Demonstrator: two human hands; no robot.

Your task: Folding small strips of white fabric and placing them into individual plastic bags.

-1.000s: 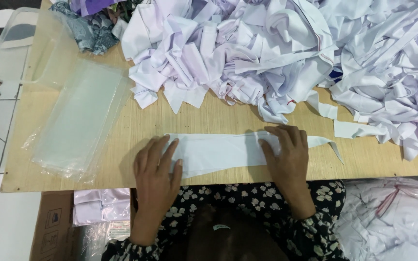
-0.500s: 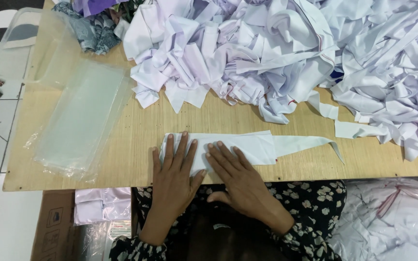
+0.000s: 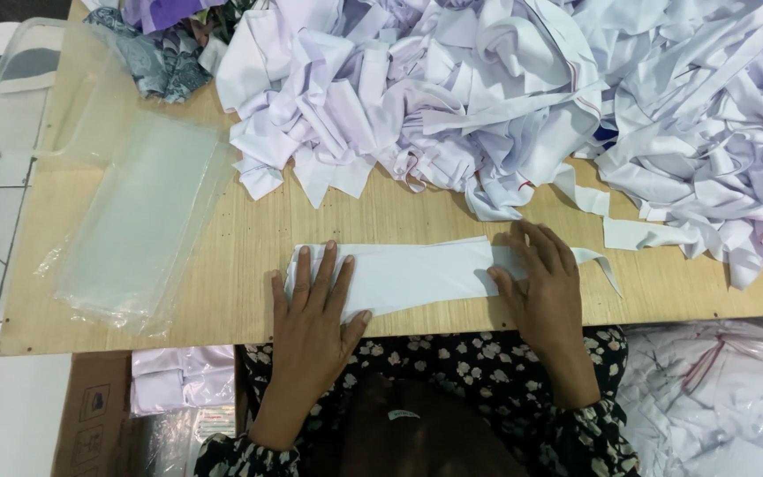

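Both flat and open: left hand point(image 3: 315, 314) and right hand point(image 3: 545, 287) pressing folded white cloth point(image 3: 426, 272) at bench point(image 3: 222, 291) front edge; heaped cloth pile point(image 3: 523, 97) behind, unfolded.

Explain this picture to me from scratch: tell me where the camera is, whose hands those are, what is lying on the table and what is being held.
There is no machine here. A camera worn on a person's head looks straight down, so the two bare hands at the bottom are the wearer's own.

The left hand lies flat, fingers spread, on the left end of a long flat folded strip of white cloth. The right hand presses flat on its right end. Nothing is lifted; both hands just press the strip against the light wooden table.

Behind the strip sits a big loose pile of white and pale lilac cloth pieces. To the left lies a stack of clear plastic bags. At the table's far left corner is some dark patterned fabric.
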